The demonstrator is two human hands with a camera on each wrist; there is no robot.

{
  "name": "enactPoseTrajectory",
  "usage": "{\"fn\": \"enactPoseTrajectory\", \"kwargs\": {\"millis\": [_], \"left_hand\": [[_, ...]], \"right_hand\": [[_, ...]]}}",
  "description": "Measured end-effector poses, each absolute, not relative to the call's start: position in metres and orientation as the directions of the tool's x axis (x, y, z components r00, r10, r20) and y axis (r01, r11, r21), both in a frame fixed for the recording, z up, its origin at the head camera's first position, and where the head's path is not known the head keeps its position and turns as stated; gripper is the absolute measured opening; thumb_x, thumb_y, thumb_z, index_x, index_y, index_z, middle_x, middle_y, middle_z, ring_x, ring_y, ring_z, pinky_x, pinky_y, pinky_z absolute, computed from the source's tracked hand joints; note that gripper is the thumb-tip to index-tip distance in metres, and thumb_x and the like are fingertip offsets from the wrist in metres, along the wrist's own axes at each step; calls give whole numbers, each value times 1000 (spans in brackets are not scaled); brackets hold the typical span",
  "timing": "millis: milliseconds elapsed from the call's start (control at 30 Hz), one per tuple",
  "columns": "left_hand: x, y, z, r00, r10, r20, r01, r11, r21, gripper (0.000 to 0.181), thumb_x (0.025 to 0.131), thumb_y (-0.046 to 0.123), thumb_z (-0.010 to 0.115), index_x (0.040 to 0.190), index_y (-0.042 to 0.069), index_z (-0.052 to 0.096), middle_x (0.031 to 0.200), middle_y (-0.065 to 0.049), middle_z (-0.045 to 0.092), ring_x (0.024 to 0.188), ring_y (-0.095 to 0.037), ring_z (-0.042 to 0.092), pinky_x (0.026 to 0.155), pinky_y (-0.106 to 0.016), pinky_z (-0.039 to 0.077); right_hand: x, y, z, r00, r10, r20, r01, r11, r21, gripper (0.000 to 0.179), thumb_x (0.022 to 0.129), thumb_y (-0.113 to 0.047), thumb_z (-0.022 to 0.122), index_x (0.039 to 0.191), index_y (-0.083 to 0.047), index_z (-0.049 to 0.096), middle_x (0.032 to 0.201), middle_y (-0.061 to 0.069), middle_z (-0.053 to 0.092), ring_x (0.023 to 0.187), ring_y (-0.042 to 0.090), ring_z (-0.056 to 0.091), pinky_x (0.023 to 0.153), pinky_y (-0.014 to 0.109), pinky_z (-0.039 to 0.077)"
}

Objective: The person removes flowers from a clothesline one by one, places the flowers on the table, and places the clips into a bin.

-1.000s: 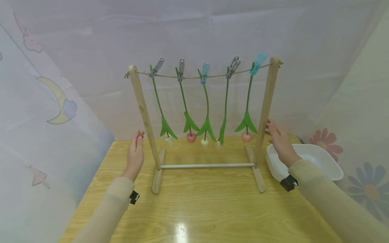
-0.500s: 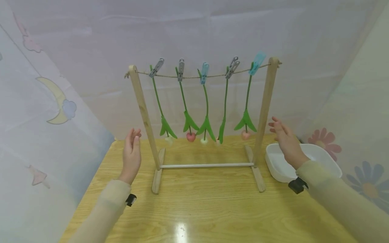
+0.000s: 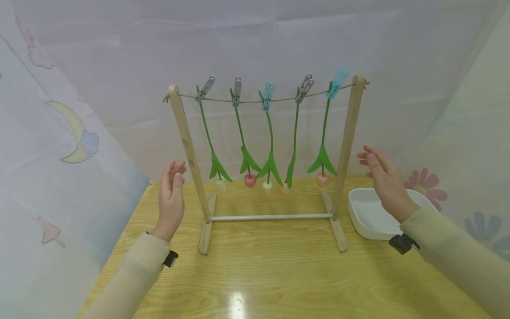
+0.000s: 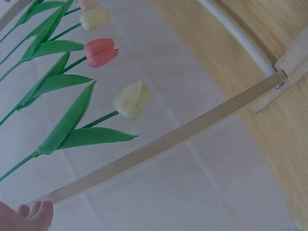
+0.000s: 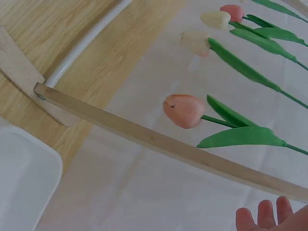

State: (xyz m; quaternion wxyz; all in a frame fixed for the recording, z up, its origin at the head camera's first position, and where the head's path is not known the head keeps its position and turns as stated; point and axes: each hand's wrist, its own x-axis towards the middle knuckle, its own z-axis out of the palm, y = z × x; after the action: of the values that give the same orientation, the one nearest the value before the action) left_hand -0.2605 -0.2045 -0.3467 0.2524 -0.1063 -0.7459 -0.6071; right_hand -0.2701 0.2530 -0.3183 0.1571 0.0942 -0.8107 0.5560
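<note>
Several artificial tulips hang upside down from a twine line (image 3: pixel 255 102) on a wooden rack (image 3: pixel 347 141), each held by a clothespin. Grey clothespins (image 3: pixel 237 91) and blue ones (image 3: pixel 268 96) grip the green stems. The blooms are cream, like the near tulip (image 4: pixel 132 100), pink-red (image 4: pixel 100 53) and peach (image 5: pixel 184 111). My left hand (image 3: pixel 171 201) is raised just outside the left post, fingers loosely bent and holding nothing. Outside the right post, my right hand (image 3: pixel 388 184) hovers with relaxed fingers, apart from the wood and partly in front of a white basin.
The white basin (image 3: pixel 368 217) stands on the wooden table (image 3: pixel 271 274) to the right of the rack. A white crossbar (image 3: pixel 271 217) joins the rack's feet low down. Printed cloth (image 3: pixel 119 57) surrounds the table at the back and sides.
Both hands have drawn outward from the rack's posts, the right one farther, moving right and slightly up over the basin. The rack and hanging tulips stay almost still.
</note>
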Motion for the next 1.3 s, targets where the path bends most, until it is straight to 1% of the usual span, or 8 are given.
{"fn": "enactPoseTrajectory", "kwargs": {"millis": [167,467,600,833,933,1100,1200,1300], "left_hand": [[-262,-201,-337,-838,-107,534,504,222,835,46,108,16,31,146,-8,26,143,-25,42,131,-33,40,102,-24,37],[-265,-196,-319,-874,-20,486,467,242,851,49,108,22,30,148,-7,23,146,-22,38,136,-32,36,112,-44,30],[-266,-194,-313,-879,3,476,461,258,849,50,108,23,29,149,-5,24,147,-19,39,136,-29,37,113,-42,29],[-270,-191,-306,-869,1,495,476,276,835,48,108,22,31,149,-4,26,147,-16,41,134,-25,40,113,-37,30],[-272,-188,-301,-871,13,492,475,282,834,48,108,19,31,149,-5,25,147,-18,41,135,-27,38,114,-38,29],[-276,-185,-294,-888,44,458,452,270,850,49,108,19,32,150,-6,22,149,-20,37,139,-31,33,115,-38,26],[-278,-185,-292,-899,53,435,432,278,858,51,108,21,33,151,-4,20,151,-19,35,140,-30,31,115,-37,26],[-280,-185,-290,-908,48,416,411,292,863,52,108,23,33,152,-3,20,152,-18,34,141,-27,31,115,-35,25]], "right_hand": [[-267,244,-308,-902,3,432,-395,399,-828,49,107,-25,37,146,5,36,114,-26,53,108,-6,48,82,9,40],[-263,224,-277,-842,-66,536,-513,409,-755,43,107,-17,38,142,7,41,120,-16,55,113,-2,48,88,9,39],[-261,213,-262,-823,-104,558,-550,389,-739,41,106,-14,39,141,7,43,121,-15,57,116,2,48,92,11,39],[-256,194,-240,-837,-148,528,-538,404,-740,40,106,-17,41,143,-1,45,124,-16,55,118,2,47,98,14,37],[-256,186,-233,-825,-177,536,-560,385,-734,40,105,-15,42,143,-1,45,127,-12,56,121,5,47,100,17,38],[-254,173,-227,-814,-236,530,-580,372,-725,41,105,-14,42,144,-1,43,137,8,51,125,19,44,99,23,37],[-254,165,-223,-818,-269,508,-575,388,-720,43,105,-16,42,146,-2,41,141,15,47,127,27,39,100,35,33],[-255,155,-216,-812,-291,506,-584,399,-707,44,105,-17,43,146,-3,41,141,15,47,129,27,39,104,45,30]]}}
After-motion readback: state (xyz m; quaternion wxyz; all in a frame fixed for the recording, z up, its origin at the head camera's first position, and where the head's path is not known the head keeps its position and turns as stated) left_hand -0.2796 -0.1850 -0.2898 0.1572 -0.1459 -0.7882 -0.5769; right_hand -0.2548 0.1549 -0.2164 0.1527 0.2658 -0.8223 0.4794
